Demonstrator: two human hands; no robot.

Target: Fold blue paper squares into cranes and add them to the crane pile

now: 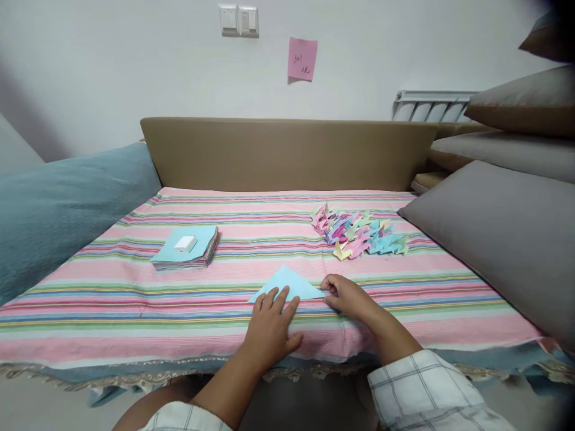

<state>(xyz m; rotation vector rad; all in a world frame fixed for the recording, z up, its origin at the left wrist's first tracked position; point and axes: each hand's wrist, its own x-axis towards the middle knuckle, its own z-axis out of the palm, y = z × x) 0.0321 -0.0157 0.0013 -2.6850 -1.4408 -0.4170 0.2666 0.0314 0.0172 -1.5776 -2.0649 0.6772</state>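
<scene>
A light blue sheet of paper [287,278], folded into a triangle, lies on the striped cloth with its long edge toward me. My left hand [274,323] rests on that long edge with the fingers spread and flat. At the triangle's right corner, my right hand [348,296] is closed, with thumb and bent fingers pinching the paper tip. Beyond the right hand lies a cluster of folded paper cranes [354,233] in pink, purple, green, yellow and blue. Farther left sits a stack of square paper [204,251], blue on top.
A small white block [185,243] sits on the paper stack. The striped cloth [112,287] covers the seat, with a brown backrest [291,155] behind. Grey cushions [503,233] pile up at the right, and a blue-covered armrest [72,209] bounds the left.
</scene>
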